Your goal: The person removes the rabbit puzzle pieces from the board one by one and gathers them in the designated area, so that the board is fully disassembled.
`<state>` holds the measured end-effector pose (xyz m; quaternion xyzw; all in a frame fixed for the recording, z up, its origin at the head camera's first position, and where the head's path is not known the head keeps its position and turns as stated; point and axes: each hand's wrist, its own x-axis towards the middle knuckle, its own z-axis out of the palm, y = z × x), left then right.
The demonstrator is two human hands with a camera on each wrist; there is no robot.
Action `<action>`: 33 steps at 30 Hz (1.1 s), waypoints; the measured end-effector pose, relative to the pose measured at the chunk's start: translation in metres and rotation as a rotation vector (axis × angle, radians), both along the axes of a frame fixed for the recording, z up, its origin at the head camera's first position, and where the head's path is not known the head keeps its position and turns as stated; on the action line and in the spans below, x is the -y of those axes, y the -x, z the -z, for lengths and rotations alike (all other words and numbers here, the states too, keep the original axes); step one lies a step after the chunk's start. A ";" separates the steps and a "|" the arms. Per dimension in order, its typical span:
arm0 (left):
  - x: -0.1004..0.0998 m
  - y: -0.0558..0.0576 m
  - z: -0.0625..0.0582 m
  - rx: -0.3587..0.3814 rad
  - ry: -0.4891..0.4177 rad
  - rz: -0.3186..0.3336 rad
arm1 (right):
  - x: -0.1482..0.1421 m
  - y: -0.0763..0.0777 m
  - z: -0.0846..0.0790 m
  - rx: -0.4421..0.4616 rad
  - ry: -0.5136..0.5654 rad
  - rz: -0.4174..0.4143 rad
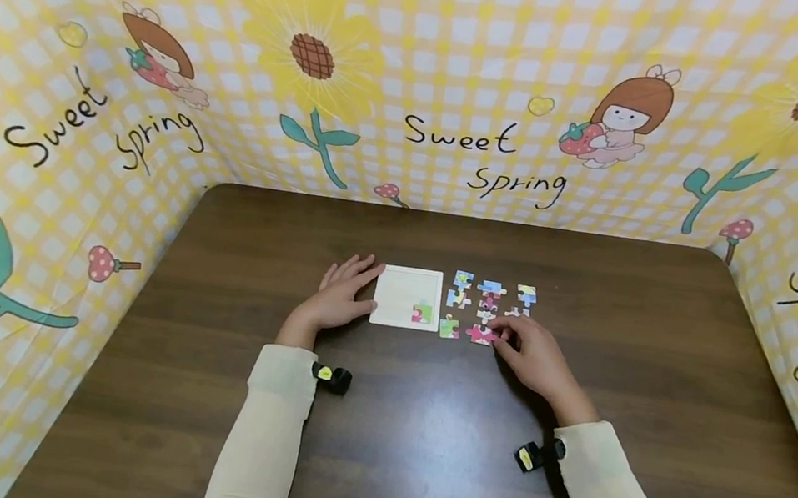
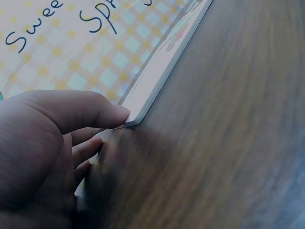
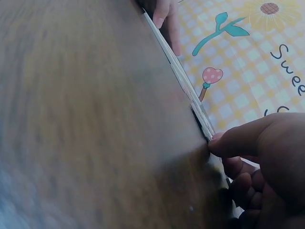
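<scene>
A white square puzzle tray (image 1: 401, 290) lies on the table, with one green and pink jigsaw piece (image 1: 422, 313) in its lower right corner. My left hand (image 1: 342, 292) rests against the tray's left side, fingers spread; in the left wrist view the thumb (image 2: 112, 113) touches the tray corner. To the right of the tray, my right hand (image 1: 532, 355) pinches the edge of a pink jigsaw piece (image 1: 481, 335) in the row nearest me. Its thumb (image 3: 228, 143) is at the piece's edge in the right wrist view, where the fingers are partly hidden.
Several loose jigsaw pieces lie in rough rows right of the tray, among them a green one (image 1: 449, 328) and a blue one (image 1: 526, 294). The brown wooden table (image 1: 417, 453) is walled by a yellow checked cloth (image 1: 440, 52) at the back and sides.
</scene>
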<state>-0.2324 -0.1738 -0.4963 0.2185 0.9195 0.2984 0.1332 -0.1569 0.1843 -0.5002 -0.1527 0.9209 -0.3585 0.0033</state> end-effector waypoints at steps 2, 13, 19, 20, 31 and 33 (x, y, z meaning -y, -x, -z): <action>0.000 0.000 0.001 0.005 0.009 -0.002 | 0.000 -0.001 0.000 0.004 0.000 -0.003; 0.002 0.000 -0.001 0.002 -0.015 0.003 | 0.011 0.000 -0.010 -0.033 0.031 -0.037; 0.002 0.001 -0.003 0.003 -0.023 0.002 | 0.023 0.003 -0.015 -0.086 0.026 -0.070; 0.002 0.001 -0.003 0.002 -0.022 0.001 | 0.025 0.004 -0.016 -0.089 0.028 -0.074; 0.001 0.000 0.000 0.000 -0.010 0.007 | 0.061 0.015 -0.019 -0.157 0.002 -0.098; 0.002 0.000 0.000 0.001 -0.003 0.003 | 0.069 0.018 -0.019 -0.167 -0.028 -0.097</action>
